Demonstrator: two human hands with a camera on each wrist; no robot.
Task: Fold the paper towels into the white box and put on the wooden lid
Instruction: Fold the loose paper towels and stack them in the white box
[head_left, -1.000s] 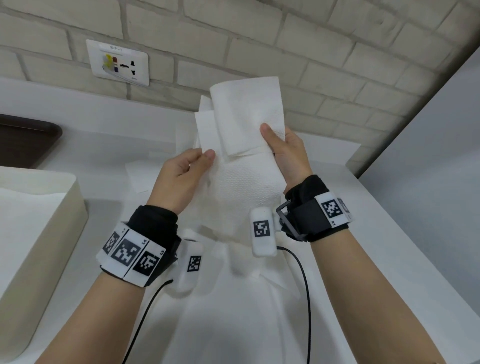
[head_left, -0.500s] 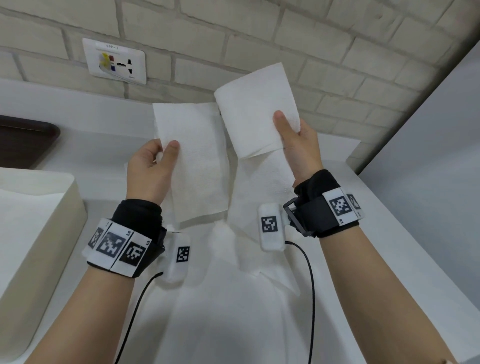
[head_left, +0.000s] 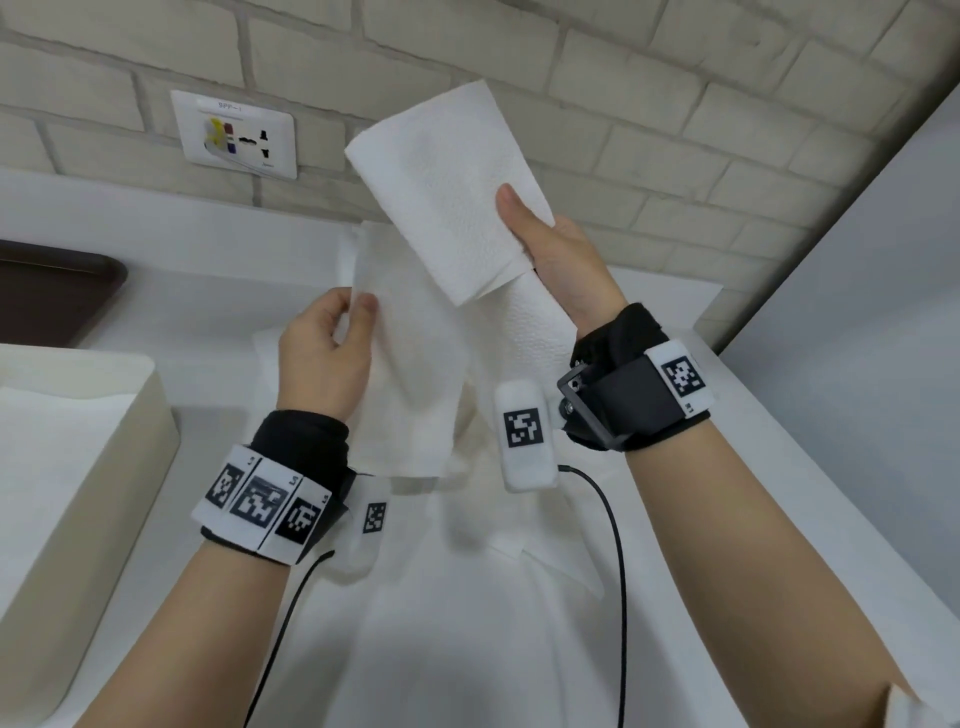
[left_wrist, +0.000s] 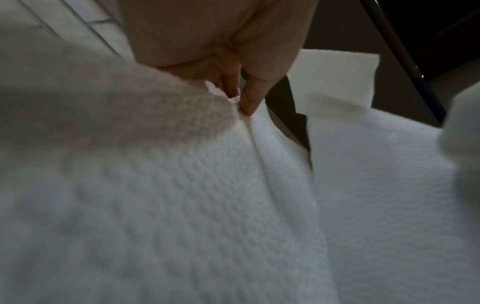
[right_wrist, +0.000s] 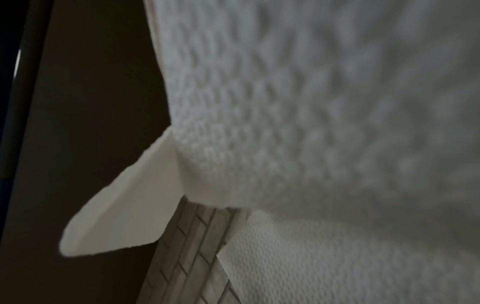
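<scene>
- I see a pale brick wall (head_left: 675, 104) behind the white desk (head_left: 769, 519).
- A white socket plate (head_left: 235, 134) sits on it, left.
- A dark tray (head_left: 52, 291) lies far left.

Perhaps a lab or utility room: pale brick wall (head_left: 597, 78), wall socket plate (head_left: 235, 134), white counter (head_left: 218, 291).

In the head view we lose most of the white box (head_left: 78, 467) past the left edge, and the dark tray (head_left: 57, 291) is cut off there too. The right hand (head_left: 566, 265) shows us only its thumb, the fingers being hidden behind the folded paper towel (head_left: 447, 197). Paper fills the right wrist view, blurred, and no hand shows; the left wrist view is blurred near the lens, so we cannot count the layers pinched by the left hand (left_wrist: 215, 41).
</scene>
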